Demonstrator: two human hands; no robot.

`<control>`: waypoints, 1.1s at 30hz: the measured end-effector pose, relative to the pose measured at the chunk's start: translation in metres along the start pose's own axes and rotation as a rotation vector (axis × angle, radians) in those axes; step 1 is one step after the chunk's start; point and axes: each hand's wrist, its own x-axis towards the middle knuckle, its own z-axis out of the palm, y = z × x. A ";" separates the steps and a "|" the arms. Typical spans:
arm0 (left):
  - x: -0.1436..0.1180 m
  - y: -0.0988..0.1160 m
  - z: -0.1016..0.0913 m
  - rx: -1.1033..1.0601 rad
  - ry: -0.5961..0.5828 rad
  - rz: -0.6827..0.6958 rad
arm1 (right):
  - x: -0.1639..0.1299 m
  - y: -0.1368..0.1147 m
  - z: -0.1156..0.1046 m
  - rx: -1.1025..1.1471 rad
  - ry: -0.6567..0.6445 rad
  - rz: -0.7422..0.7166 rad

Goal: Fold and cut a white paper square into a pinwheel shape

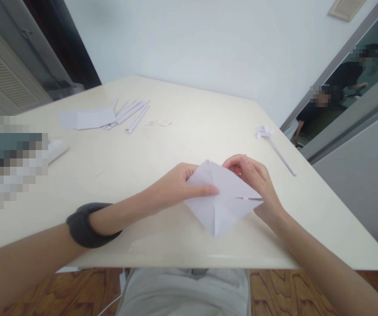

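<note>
A white square of paper (pixel 228 188), turned with a corner toward me and creased along its diagonals, is held up over the table. My left hand (pixel 189 186) grips it from the left, thumb flat on top and fingers beneath. A slit runs in from the paper's right corner. My right hand (pixel 254 180) is beside the upper right edge, its fingers curled together. A thin reddish bit shows at those fingertips, partly behind the paper; I cannot make out what it is.
Rolled paper sticks (pixel 131 112) and flat paper sheets (pixel 91 118) lie at the back left, near small thin pieces (pixel 157 123). A paper pinwheel (pixel 277 151) on a stick rests at right. A white roll (pixel 57 151) is at left. Two people appear beyond the glass at right.
</note>
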 end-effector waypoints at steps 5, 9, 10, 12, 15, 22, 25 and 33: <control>0.002 -0.005 -0.006 -0.214 0.187 0.076 | 0.001 0.000 -0.001 0.077 0.073 -0.005; 0.002 -0.007 -0.006 -0.269 0.188 0.103 | 0.001 -0.001 0.000 0.059 0.097 -0.007; 0.002 -0.007 -0.006 -0.255 0.184 0.095 | 0.001 -0.001 0.000 0.042 0.108 0.001; 0.002 -0.007 -0.005 -0.200 0.174 0.070 | 0.001 -0.001 0.000 0.015 0.129 0.010; 0.003 -0.005 -0.006 -0.132 0.086 0.032 | 0.002 0.000 -0.001 -0.013 0.155 0.009; 0.013 -0.003 -0.023 0.015 -0.387 0.049 | 0.002 -0.003 -0.003 0.034 0.075 0.060; 0.014 0.004 -0.039 0.177 -0.391 0.095 | 0.000 -0.007 -0.003 0.113 -0.033 0.079; 0.011 0.018 -0.039 0.019 -0.087 -0.035 | -0.002 -0.003 0.003 0.050 -0.287 0.200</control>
